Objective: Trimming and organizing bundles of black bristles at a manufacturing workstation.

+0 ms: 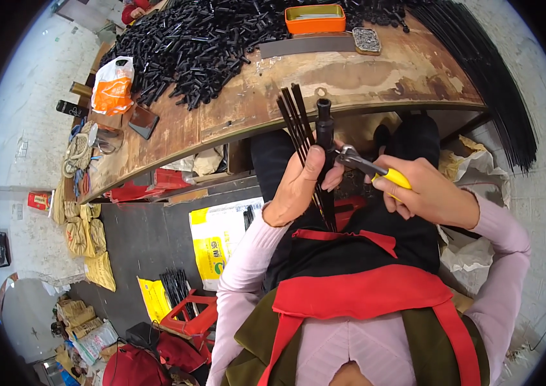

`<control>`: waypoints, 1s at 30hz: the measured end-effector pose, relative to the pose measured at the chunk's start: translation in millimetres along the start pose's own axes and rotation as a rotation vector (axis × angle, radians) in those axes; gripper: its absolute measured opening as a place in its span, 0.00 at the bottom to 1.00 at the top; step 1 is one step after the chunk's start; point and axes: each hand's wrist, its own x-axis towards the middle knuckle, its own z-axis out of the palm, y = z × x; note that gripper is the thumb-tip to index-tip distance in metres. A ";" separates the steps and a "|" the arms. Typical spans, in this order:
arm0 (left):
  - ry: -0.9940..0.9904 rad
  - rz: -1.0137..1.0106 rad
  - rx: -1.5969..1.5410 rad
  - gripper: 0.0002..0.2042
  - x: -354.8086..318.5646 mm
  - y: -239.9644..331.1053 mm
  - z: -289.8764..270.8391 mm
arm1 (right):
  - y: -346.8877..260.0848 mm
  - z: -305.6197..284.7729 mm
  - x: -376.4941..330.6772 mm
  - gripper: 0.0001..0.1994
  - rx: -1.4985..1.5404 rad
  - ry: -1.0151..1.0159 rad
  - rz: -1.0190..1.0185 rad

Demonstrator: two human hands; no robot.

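Note:
My left hand (295, 186) is closed around a bunch of thin black rods (294, 122) and a black stepped tube (324, 123), held upright over my lap in front of the table edge. In my right hand (424, 193) is a pair of pliers (394, 179) with yellow grips. Its metal head reaches the tube's side by my left fingertips; whether the jaws bite on anything is too small to tell. Below the left hand, the lower ends of the rods come down near my red apron (363, 293).
The wooden table (234, 141) bears a large heap of black tubes (189, 51), an orange tin (315, 24), a small tray of metal bits (367, 40), a grey strip (308, 47), a plastic bag (113, 87) and a phone (143, 122). Long black rods (498, 83) overhang its right end.

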 end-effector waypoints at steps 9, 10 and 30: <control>-0.039 -0.016 0.029 0.26 2.8 3.9 8.5 | 18.6 -9.3 -1.2 0.18 0.312 -0.123 -0.128; -0.028 -0.021 0.015 0.26 3.0 3.8 9.7 | 11.8 -13.8 -2.5 0.17 0.260 -0.162 -0.045; -0.105 -0.033 0.010 0.25 17.2 1.3 0.4 | -39.4 -48.9 -6.5 0.12 -0.244 -0.150 0.141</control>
